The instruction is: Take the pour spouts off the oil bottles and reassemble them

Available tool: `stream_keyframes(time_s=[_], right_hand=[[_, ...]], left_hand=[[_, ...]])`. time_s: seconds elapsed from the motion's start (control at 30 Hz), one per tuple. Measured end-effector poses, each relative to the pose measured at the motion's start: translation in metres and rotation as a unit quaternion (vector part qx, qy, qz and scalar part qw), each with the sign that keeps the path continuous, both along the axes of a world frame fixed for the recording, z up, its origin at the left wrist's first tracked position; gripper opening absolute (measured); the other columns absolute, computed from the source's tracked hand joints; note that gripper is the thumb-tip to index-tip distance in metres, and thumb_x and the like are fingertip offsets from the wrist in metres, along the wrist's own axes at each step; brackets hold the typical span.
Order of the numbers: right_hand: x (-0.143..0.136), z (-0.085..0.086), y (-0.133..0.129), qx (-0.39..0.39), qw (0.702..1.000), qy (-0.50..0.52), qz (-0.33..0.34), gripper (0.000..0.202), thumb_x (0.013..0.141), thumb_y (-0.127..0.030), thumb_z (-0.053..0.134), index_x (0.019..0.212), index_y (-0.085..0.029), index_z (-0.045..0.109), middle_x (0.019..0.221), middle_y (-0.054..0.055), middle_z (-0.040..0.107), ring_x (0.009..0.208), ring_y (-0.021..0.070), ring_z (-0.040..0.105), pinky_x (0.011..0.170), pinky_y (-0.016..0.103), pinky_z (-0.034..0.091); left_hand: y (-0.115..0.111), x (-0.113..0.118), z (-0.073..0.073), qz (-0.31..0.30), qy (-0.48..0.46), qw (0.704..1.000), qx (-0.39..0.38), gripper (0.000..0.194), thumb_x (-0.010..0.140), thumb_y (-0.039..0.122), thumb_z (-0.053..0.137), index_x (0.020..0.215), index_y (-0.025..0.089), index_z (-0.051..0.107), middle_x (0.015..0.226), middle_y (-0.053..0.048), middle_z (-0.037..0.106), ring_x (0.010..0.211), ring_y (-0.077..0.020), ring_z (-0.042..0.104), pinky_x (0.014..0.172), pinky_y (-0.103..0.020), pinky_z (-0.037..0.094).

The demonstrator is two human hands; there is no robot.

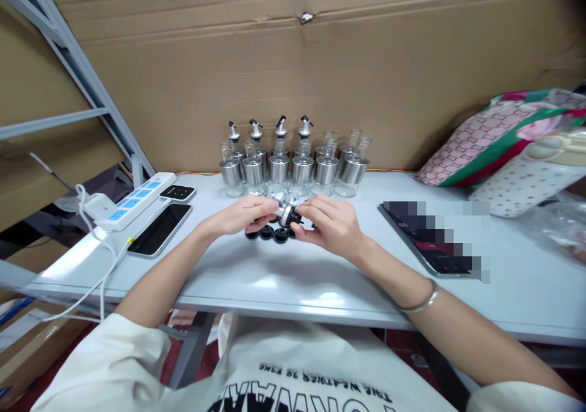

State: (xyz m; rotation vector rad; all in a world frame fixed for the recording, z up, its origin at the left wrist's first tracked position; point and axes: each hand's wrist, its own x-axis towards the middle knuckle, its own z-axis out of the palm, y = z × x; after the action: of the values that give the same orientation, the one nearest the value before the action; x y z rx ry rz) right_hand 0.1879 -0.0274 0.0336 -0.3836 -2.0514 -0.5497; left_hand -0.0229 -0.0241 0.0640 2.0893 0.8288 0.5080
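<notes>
Between my two hands lies a silver and black bottle pourer (286, 215), held sideways just above the table. My left hand (242, 214) is closed around its silver spout end. The thumb and fingers of my right hand (333, 224) pinch its black stopper end. Below the hands, several round black caps (281, 235) lie on the table, partly covered by my fingers. Just behind the hands are shiny silver parts (276, 194), also partly hidden. Beyond them stand glass bottles with steel sleeves (279, 171) in two rows; several in the back row carry pourers (281, 127).
On the left are a phone (160, 230), a small black-faced device (178, 193), a power strip (137, 201) and white cables. A larger, partly pixelated phone (421, 235) lies right, near a dotted white bag (526, 171) and patterned pink bag (476, 134). Cardboard (284, 76) rises behind.
</notes>
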Motion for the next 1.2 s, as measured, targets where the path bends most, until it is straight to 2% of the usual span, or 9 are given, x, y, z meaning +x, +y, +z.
stream_keyframes(time_s=[0.13, 0.3, 0.4, 0.53, 0.73, 0.87, 1.03, 1.1, 1.2], right_hand=[[0.006, 0.001, 0.007, -0.145, 0.989, -0.006, -0.025, 0.021, 0.094, -0.03, 0.038, 0.083, -0.018, 0.051, 0.074, 0.006, 0.06, 0.067, 0.0167, 0.052, 0.062, 0.029, 0.04], [0.001, -0.002, 0.004, -0.344, 0.937, 0.034, -0.039, 0.04, 0.098, -0.042, 0.026, 0.065, -0.021, 0.036, 0.057, -0.002, 0.045, 0.053, 0.0127, 0.042, 0.057, 0.027, 0.032], [-0.004, -0.004, -0.002, -0.412, 0.908, 0.061, -0.046, 0.048, 0.096, -0.053, 0.022, 0.063, -0.021, 0.036, 0.055, -0.002, 0.045, 0.051, 0.0127, 0.042, 0.056, 0.027, 0.029], [-0.008, -0.004, -0.005, -0.505, 0.859, 0.086, -0.014, 0.06, 0.093, -0.063, 0.018, 0.057, -0.021, 0.041, 0.052, 0.0, 0.051, 0.051, 0.0131, 0.047, 0.056, 0.027, 0.031], [-0.011, 0.0, -0.004, -0.542, 0.82, 0.176, 0.043, 0.052, 0.089, -0.065, 0.033, 0.064, -0.021, 0.044, 0.056, -0.001, 0.055, 0.057, 0.0132, 0.052, 0.062, 0.027, 0.038], [-0.015, 0.001, -0.007, -0.552, 0.801, 0.21, 0.1, 0.04, 0.089, -0.056, 0.041, 0.073, -0.02, 0.047, 0.063, -0.001, 0.056, 0.061, 0.0133, 0.054, 0.064, 0.027, 0.042], [-0.017, 0.003, -0.008, -0.43, 0.888, 0.157, 0.054, 0.019, 0.091, -0.036, 0.044, 0.08, -0.02, 0.049, 0.068, 0.0, 0.054, 0.062, 0.0139, 0.051, 0.06, 0.027, 0.04], [-0.012, 0.006, -0.005, -0.344, 0.927, 0.146, 0.037, 0.015, 0.09, -0.031, 0.045, 0.079, -0.021, 0.049, 0.07, 0.001, 0.053, 0.063, 0.014, 0.05, 0.062, 0.027, 0.041], [-0.005, 0.013, -0.001, -0.33, 0.921, 0.204, 0.024, 0.016, 0.091, -0.03, 0.043, 0.079, -0.021, 0.048, 0.07, 0.001, 0.052, 0.062, 0.0129, 0.05, 0.061, 0.026, 0.042]], left_hand=[[0.004, 0.014, -0.03, 0.119, -0.015, 0.959, 0.257, 0.058, 0.095, 0.06, 0.017, 0.062, 0.019, 0.042, 0.052, 0.0, 0.051, 0.051, -0.0123, 0.047, 0.057, -0.026, 0.037], [0.005, 0.022, -0.048, 0.046, 0.041, 0.818, 0.572, 0.039, 0.101, 0.037, 0.029, 0.082, 0.016, 0.056, 0.074, -0.002, 0.069, 0.059, -0.011, 0.057, 0.065, -0.027, 0.037], [0.004, 0.019, -0.043, 0.071, 0.044, 0.755, 0.65, 0.027, 0.099, 0.03, 0.038, 0.088, 0.015, 0.057, 0.067, 0.0, 0.066, 0.057, -0.0102, 0.056, 0.065, -0.027, 0.033], [0.003, 0.014, -0.035, 0.102, 0.085, 0.72, 0.681, 0.027, 0.099, 0.034, 0.04, 0.092, 0.017, 0.06, 0.069, 0.0, 0.066, 0.058, -0.011, 0.056, 0.065, -0.029, 0.027], [0.008, 0.012, -0.029, 0.173, 0.112, 0.722, 0.661, 0.037, 0.1, 0.038, 0.033, 0.085, 0.016, 0.059, 0.068, 0.0, 0.066, 0.058, -0.0125, 0.053, 0.068, -0.032, 0.024], [0.014, 0.008, -0.019, 0.131, 0.086, 0.776, 0.612, 0.044, 0.1, 0.043, 0.028, 0.085, 0.016, 0.059, 0.065, 0.001, 0.064, 0.055, -0.0124, 0.049, 0.067, -0.032, 0.025], [0.026, -0.015, -0.006, 0.107, 0.071, 0.87, 0.477, 0.061, 0.097, 0.055, 0.015, 0.072, 0.018, 0.056, 0.06, 0.0, 0.06, 0.056, -0.0136, 0.043, 0.068, -0.032, 0.031], [0.031, -0.028, -0.003, 0.164, 0.037, 0.9, 0.402, 0.063, 0.096, 0.058, 0.012, 0.059, 0.019, 0.046, 0.053, 0.0, 0.053, 0.056, -0.0143, 0.043, 0.064, -0.03, 0.034], [0.034, -0.038, 0.0, 0.265, -0.009, 0.9, 0.347, 0.059, 0.095, 0.06, 0.019, 0.057, 0.019, 0.04, 0.053, 0.001, 0.049, 0.053, -0.0128, 0.043, 0.06, -0.028, 0.035]])
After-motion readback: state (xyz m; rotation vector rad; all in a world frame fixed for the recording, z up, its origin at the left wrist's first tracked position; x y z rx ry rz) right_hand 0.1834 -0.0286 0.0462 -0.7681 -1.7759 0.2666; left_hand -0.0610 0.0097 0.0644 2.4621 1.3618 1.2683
